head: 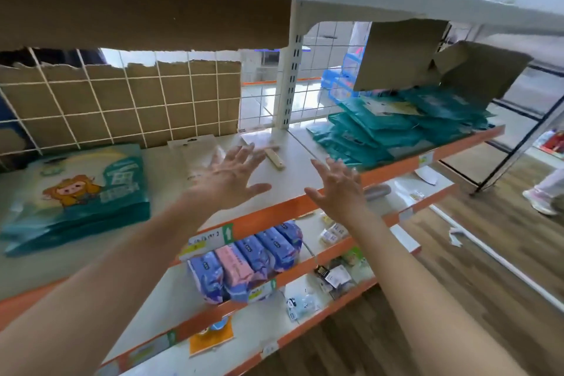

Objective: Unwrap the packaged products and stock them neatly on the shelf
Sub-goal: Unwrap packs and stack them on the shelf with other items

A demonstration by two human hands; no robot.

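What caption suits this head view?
Open left hand and right hand reach over the shelf between a cartoon-printed teal pack and a teal pile.

Print on the teal cartoon package (76, 192) was blurred beyond reading, as were the price labels (206, 242). A torn cardboard flap (396, 55) hid the back of the teal pack pile (381, 131), and the frame's right edge cut off a passer-by (541, 203) above the shoe.
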